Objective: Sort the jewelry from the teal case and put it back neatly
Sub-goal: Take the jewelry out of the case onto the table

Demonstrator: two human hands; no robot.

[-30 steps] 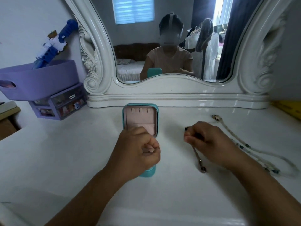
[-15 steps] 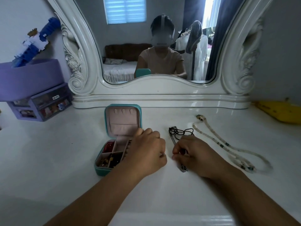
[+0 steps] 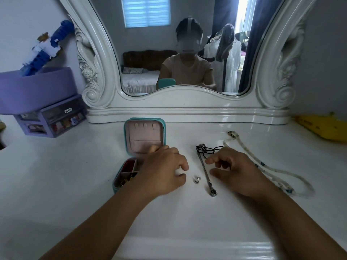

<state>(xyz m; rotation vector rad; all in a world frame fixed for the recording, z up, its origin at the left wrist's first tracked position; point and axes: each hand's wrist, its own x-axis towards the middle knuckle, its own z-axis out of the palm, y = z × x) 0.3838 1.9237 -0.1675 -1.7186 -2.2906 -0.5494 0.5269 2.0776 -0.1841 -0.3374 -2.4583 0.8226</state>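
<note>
The teal case (image 3: 144, 121) stands open on the white dresser top, its pink lid upright and its tray compartments holding several small pieces. My left hand (image 3: 162, 170) lies over the tray's right side, fingers loosely curled and holding nothing. A small silver stud (image 3: 197, 179) rests on the table just right of it. A thin silver chain with a pendant (image 3: 206, 172) and a black cord (image 3: 207, 149) lie between my hands. My right hand (image 3: 234, 168) hovers right of the chain, fingers relaxed and empty. A long white beaded necklace (image 3: 270, 168) lies further right.
A large white-framed mirror (image 3: 187, 111) runs along the back of the dresser. A purple tub (image 3: 35, 89) sits on a small purple drawer unit (image 3: 50, 121) at the left. A yellow object (image 3: 326, 127) lies at the far right edge.
My right hand let go of the chain and drew slightly right. My left hand released the small silver stud, which now lies on the table between my hands.
</note>
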